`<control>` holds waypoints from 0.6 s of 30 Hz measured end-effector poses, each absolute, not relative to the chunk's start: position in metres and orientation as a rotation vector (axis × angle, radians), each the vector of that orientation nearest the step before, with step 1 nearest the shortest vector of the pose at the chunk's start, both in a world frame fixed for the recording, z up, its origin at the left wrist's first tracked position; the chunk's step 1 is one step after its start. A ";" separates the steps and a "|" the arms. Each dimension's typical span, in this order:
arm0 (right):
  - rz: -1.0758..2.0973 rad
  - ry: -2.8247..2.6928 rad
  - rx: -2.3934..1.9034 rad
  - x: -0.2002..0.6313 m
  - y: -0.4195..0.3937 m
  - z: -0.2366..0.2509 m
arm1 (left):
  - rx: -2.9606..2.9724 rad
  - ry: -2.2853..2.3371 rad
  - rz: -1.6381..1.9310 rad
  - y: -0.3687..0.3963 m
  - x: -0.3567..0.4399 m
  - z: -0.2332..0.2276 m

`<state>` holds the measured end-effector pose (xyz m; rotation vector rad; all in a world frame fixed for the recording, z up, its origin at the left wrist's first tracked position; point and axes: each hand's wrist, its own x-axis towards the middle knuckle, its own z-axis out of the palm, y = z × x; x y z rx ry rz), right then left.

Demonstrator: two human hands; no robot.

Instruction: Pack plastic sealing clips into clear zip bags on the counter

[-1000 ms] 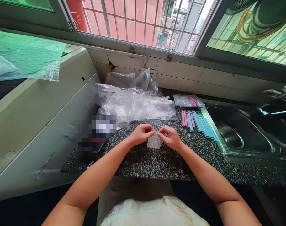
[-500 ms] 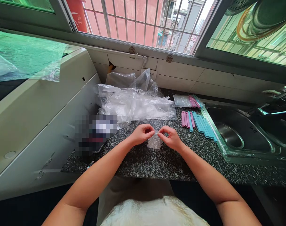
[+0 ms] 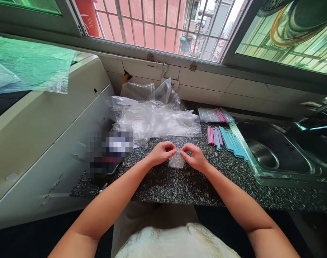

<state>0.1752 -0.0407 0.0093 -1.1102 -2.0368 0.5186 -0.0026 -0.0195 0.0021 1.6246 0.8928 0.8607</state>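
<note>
Left hand (image 3: pixel 161 153) and right hand (image 3: pixel 195 157) close together, each pinching top corner of small clear bag (image 3: pixel 176 161). Bag hangs between them, long axis down toward counter (image 3: pixel 185 182) near front edge. Both hands equally near. Pink and blue sticks (image 3: pixel 225 138) well right, by sink (image 3: pixel 273 150).

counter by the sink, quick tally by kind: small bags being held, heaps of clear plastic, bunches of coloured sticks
small clear bag, pinched between left hand and right hand: 1
heap of clear plastic: 1
bunches of pink and blue sticks, front bunch and back bunch: 2 (single sticks too tightly packed to count)
total: 4
</note>
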 end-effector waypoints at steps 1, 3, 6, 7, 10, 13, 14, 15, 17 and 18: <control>0.518 -2.034 -1.109 0.175 -0.041 0.009 | 1.618 0.896 0.860 -0.019 -0.003 0.002; 0.523 -2.026 -1.109 0.175 -0.041 0.009 | 1.607 0.903 0.862 -0.019 -0.003 0.002; 0.538 -2.007 -1.109 0.176 -0.042 0.009 | 1.588 0.905 0.874 -0.019 -0.003 0.003; 0.539 -1.997 -1.108 0.176 -0.041 0.009 | 1.578 0.903 0.879 -0.019 -0.003 0.004; 0.522 -1.961 -1.112 0.178 -0.041 0.010 | 1.543 0.896 0.901 -0.019 -0.004 0.006; 0.492 -1.951 -1.120 0.179 -0.041 0.010 | 1.526 0.897 0.916 -0.018 -0.005 0.007; 0.482 -1.954 -1.121 0.179 -0.041 0.010 | 1.524 0.896 0.917 -0.018 -0.005 0.007; 0.472 -1.958 -1.121 0.179 -0.041 0.010 | 1.522 0.895 0.917 -0.018 -0.005 0.007; 0.454 -1.968 -1.119 0.179 -0.041 0.011 | 1.520 0.893 0.917 -0.018 -0.004 0.007; 0.447 -1.972 -1.117 0.179 -0.041 0.011 | 1.521 0.893 0.917 -0.018 -0.004 0.006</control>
